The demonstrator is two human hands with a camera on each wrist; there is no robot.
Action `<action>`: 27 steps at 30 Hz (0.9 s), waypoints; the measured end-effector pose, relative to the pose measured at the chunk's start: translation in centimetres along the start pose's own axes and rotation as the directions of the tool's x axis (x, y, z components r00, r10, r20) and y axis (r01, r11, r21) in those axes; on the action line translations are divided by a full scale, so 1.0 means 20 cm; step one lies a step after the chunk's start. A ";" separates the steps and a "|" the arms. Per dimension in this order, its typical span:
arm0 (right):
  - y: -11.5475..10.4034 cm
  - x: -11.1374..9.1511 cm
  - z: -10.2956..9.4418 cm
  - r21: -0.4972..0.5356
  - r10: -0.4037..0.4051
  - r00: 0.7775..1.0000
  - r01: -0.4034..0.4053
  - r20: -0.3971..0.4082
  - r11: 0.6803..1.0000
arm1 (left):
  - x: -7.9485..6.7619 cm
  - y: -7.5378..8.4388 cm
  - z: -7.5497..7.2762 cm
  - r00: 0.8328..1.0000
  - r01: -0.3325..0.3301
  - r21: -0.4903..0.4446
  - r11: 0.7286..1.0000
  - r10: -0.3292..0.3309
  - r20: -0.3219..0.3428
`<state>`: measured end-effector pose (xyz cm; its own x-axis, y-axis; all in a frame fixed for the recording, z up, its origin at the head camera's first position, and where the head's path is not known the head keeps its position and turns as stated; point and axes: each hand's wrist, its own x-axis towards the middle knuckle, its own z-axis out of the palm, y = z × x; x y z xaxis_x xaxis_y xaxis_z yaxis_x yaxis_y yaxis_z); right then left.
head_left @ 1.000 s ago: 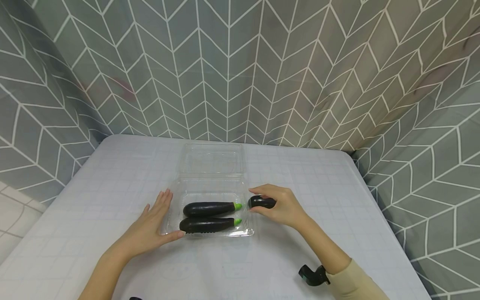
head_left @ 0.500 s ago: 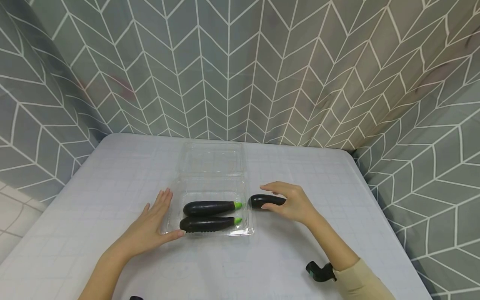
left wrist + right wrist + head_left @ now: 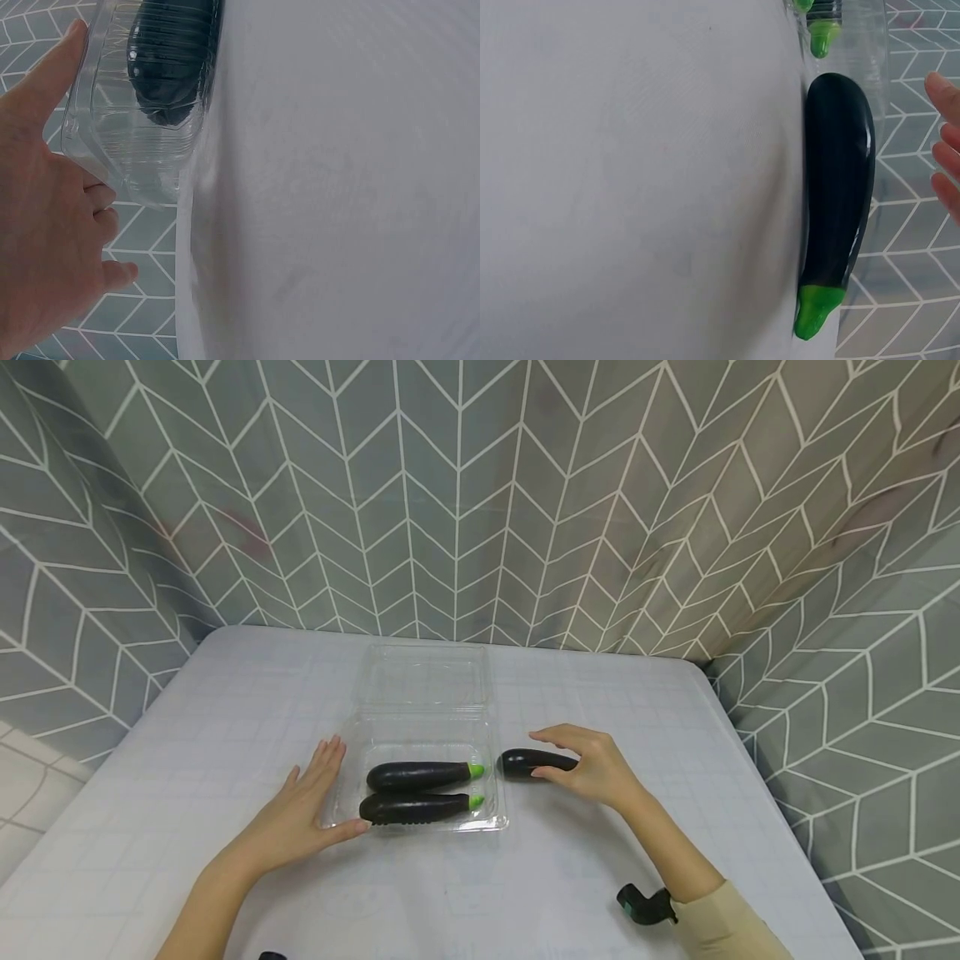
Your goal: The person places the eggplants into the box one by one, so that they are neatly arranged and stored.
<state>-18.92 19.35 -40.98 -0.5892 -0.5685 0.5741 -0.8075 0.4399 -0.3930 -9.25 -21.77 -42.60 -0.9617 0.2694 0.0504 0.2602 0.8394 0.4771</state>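
Observation:
A clear plastic clamshell box (image 3: 420,732) lies with its lid folded back, and two dark eggplants (image 3: 417,775) with green stem ends rest in it side by side. My left hand (image 3: 303,810) has its fingers spread at the box's left side, the thumb by the near left corner. Just right of the box, a third eggplant (image 3: 838,180) lies on the table, its green end hidden in the head view. Over that eggplant hovers my right hand (image 3: 592,764), curved but loose. The right wrist view shows its fingers (image 3: 946,154) apart from the eggplant.
The white-covered table (image 3: 450,893) ends at a grey chevron-patterned curtain (image 3: 480,510) behind and at both sides. A black wrist camera (image 3: 645,906) sits by the right sleeve. Another dark object (image 3: 272,956) barely shows at the bottom edge.
My right hand has loosened from the third eggplant and slid right along it, so more of it shows. The left hand and the box stay put.

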 end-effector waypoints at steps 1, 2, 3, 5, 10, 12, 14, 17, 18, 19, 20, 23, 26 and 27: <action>0.00 0.00 0.00 -0.003 0.004 1.000 -0.004 0.001 1.000 | 0.00 0.00 0.00 1.000 -0.001 0.000 1.000 0.001 -0.001; 0.01 0.00 0.00 -0.006 0.006 1.000 -0.006 0.002 1.000 | 0.00 0.00 0.00 1.000 -0.002 -0.001 1.000 0.002 -0.001; 0.01 -0.01 0.00 -0.008 0.012 1.000 -0.012 0.005 1.000 | 0.00 0.00 0.00 1.000 -0.003 -0.001 1.000 0.003 -0.001; 0.02 -0.01 0.00 -0.011 0.022 1.000 -0.022 0.008 1.000 | 0.00 0.00 0.00 1.000 -0.004 0.000 1.000 0.004 -0.003; 0.06 -0.04 0.02 -0.017 0.052 0.998 -0.052 0.017 0.999 | 0.00 -0.01 0.00 1.000 -0.001 0.001 1.000 0.001 -0.003; 0.07 -0.05 0.02 -0.017 0.065 0.998 -0.065 0.022 0.998 | 0.00 -0.01 0.00 1.000 0.000 0.002 1.000 0.000 -0.003; 0.08 -0.06 0.03 -0.016 0.076 0.997 -0.076 0.026 0.997 | 0.00 -0.01 0.01 1.000 0.000 0.003 1.000 0.000 -0.003; 0.10 -0.07 0.03 -0.016 0.086 0.996 -0.086 0.033 0.996 | 0.00 -0.01 0.01 1.000 -0.001 0.007 1.000 0.001 -0.005; 0.10 -0.07 0.03 -0.017 0.087 0.996 -0.086 0.035 0.996 | 0.00 -0.01 0.01 1.000 -0.001 0.008 1.000 0.002 -0.005; 0.11 -0.07 0.03 -0.021 0.089 0.995 -0.089 0.039 0.996 | 0.00 -0.01 0.01 1.000 -0.002 0.008 1.000 0.002 -0.005; 0.11 -0.08 0.04 -0.026 0.093 0.995 -0.092 0.043 0.995 | 0.00 -0.01 0.01 1.000 -0.002 0.008 1.000 0.002 -0.005; 0.12 -0.09 0.04 -0.048 0.099 0.994 -0.096 0.055 0.994 | 0.00 -0.01 0.01 1.000 -0.003 0.003 1.000 0.003 -0.002; 0.13 -0.09 0.04 -0.066 0.107 0.992 -0.103 0.070 0.993 | 0.00 -0.01 0.00 1.000 -0.005 0.000 1.000 0.005 0.000; 0.13 -0.09 0.05 -0.071 0.110 0.991 -0.105 0.075 0.992 | 0.00 -0.01 0.00 1.000 -0.006 0.001 1.000 0.006 0.001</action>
<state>-19.92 20.92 -43.71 -0.6749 -0.5671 0.4721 -0.7373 0.5453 -0.3989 -9.25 -21.85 -42.72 -0.9601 0.2748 0.0526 0.2660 0.8381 0.4764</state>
